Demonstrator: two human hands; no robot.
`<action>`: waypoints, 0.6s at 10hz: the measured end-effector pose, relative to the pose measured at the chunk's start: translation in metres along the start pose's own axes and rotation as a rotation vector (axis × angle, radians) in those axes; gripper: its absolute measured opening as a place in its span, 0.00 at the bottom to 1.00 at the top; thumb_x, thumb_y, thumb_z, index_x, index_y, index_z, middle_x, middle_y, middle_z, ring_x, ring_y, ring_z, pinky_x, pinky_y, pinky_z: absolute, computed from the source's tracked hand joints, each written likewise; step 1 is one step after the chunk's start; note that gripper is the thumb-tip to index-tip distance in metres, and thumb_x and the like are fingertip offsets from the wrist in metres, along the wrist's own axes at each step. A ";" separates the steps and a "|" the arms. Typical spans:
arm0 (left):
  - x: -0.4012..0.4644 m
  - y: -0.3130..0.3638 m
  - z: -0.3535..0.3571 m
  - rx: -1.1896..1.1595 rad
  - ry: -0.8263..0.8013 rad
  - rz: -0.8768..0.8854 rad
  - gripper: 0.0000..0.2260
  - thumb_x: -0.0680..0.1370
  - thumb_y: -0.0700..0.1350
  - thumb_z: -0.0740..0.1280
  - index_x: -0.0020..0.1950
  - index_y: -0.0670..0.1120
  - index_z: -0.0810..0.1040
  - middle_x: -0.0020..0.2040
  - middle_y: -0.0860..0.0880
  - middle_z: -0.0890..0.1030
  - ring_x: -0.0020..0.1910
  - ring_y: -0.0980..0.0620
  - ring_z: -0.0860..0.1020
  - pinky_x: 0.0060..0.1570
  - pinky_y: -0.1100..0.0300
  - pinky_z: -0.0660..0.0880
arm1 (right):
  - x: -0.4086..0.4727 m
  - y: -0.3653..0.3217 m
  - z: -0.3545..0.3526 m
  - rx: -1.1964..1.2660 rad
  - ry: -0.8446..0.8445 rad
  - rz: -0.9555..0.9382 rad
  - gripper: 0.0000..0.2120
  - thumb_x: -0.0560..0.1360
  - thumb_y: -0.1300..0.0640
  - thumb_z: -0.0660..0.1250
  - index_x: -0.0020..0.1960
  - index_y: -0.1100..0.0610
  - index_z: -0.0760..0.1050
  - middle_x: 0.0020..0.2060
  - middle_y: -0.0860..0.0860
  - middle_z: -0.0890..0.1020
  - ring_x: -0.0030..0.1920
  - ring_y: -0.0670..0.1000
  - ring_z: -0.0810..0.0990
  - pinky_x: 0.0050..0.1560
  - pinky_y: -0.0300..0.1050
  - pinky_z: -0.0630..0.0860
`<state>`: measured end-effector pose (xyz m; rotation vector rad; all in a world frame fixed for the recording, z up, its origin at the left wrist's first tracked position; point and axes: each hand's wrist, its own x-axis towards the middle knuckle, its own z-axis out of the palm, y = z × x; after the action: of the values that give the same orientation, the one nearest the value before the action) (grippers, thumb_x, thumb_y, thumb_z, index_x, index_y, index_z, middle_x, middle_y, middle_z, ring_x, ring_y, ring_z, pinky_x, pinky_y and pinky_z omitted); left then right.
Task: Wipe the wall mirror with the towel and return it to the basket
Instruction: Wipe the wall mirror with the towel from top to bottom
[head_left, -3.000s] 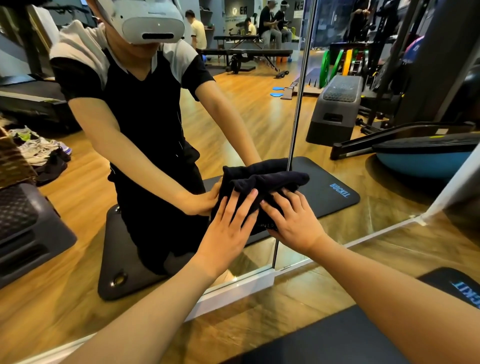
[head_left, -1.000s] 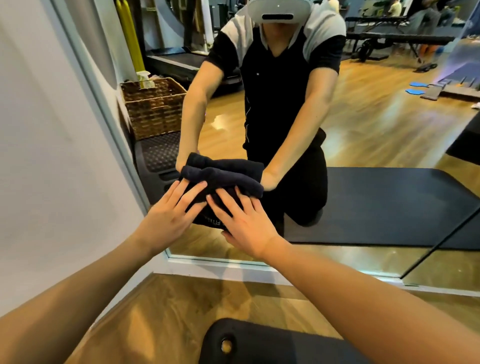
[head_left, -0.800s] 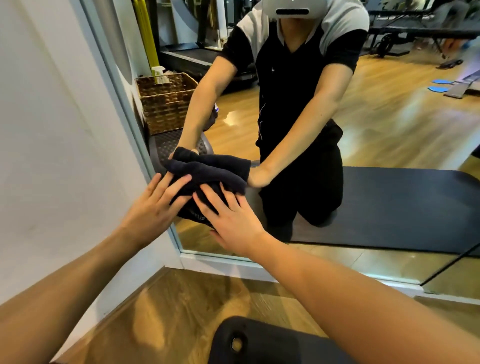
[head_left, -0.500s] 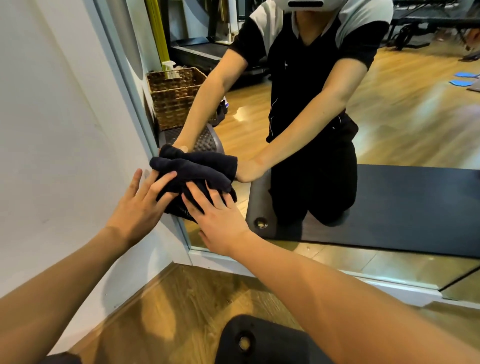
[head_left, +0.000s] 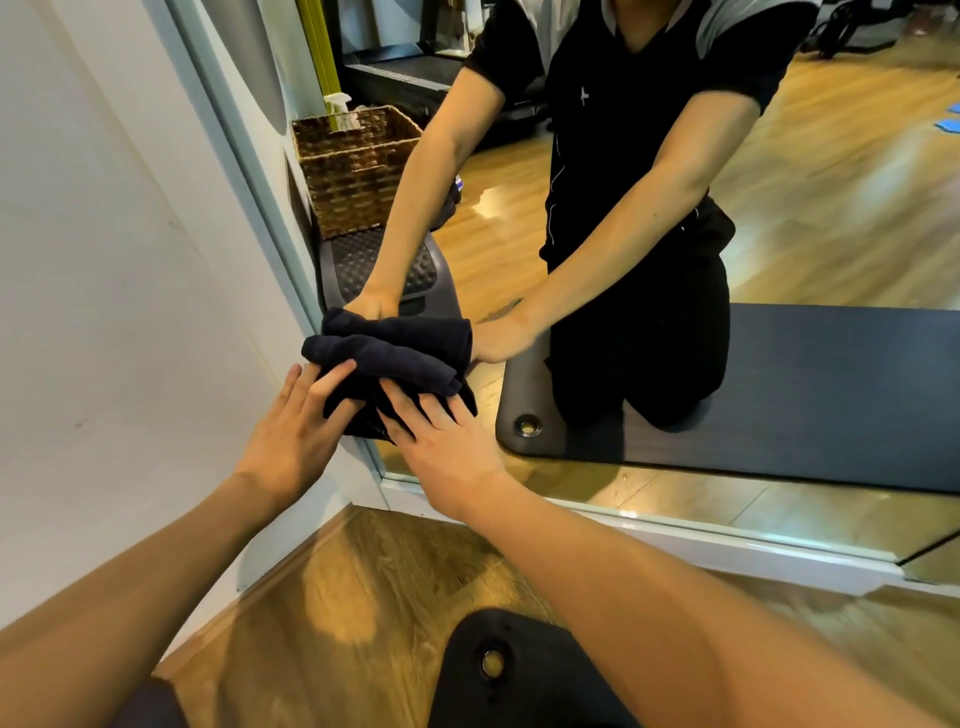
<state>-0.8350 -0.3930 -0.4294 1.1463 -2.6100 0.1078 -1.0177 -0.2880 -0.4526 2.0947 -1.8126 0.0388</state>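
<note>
Since the earlier frames the folded dark towel (head_left: 382, 371) has been slid leftward along the wall mirror (head_left: 649, 483) to its left frame edge, beside the white wall (head_left: 104, 260). It is pressed flat against the glass by the left hand (head_left: 296, 431) and right hand (head_left: 447, 447), fingers straight and spread, nothing being gripped. A wicker basket (head_left: 358, 171) is seen reflected behind.

The towel (head_left: 382, 358) under the left hand (head_left: 291, 436) and right hand (head_left: 447, 447) is dark navy, almost black. Beyond the hands, the mirror (head_left: 779, 234) shows a brown woven basket (head_left: 356, 166) with a checked weave. The wall (head_left: 104, 260) left of the hands is white; the floor (head_left: 337, 623) is honey-brown wood grain; the mat (head_left: 519, 675) is black.
</note>
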 end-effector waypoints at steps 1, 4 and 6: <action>-0.007 0.003 0.015 -0.001 -0.035 0.043 0.22 0.85 0.54 0.58 0.80 0.56 0.62 0.81 0.47 0.62 0.81 0.44 0.57 0.79 0.49 0.55 | -0.007 -0.004 0.010 0.002 -0.028 -0.009 0.39 0.79 0.49 0.67 0.83 0.55 0.53 0.82 0.57 0.44 0.77 0.60 0.55 0.80 0.61 0.48; -0.022 0.000 0.043 0.246 -0.080 0.209 0.26 0.65 0.29 0.75 0.63 0.39 0.77 0.74 0.34 0.66 0.72 0.29 0.65 0.53 0.38 0.80 | -0.019 -0.009 0.037 -0.019 -0.103 -0.009 0.36 0.80 0.48 0.66 0.82 0.55 0.56 0.82 0.57 0.43 0.79 0.59 0.51 0.80 0.63 0.45; -0.018 0.013 0.044 0.198 -0.030 0.203 0.27 0.65 0.31 0.77 0.63 0.39 0.77 0.75 0.35 0.64 0.74 0.29 0.64 0.38 0.46 0.83 | -0.029 0.001 0.041 -0.014 -0.107 -0.011 0.34 0.81 0.48 0.63 0.82 0.57 0.57 0.82 0.58 0.40 0.78 0.60 0.51 0.78 0.63 0.57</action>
<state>-0.8434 -0.3792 -0.4763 0.9445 -2.7863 0.4024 -1.0330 -0.2725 -0.4982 2.1341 -1.8562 -0.0899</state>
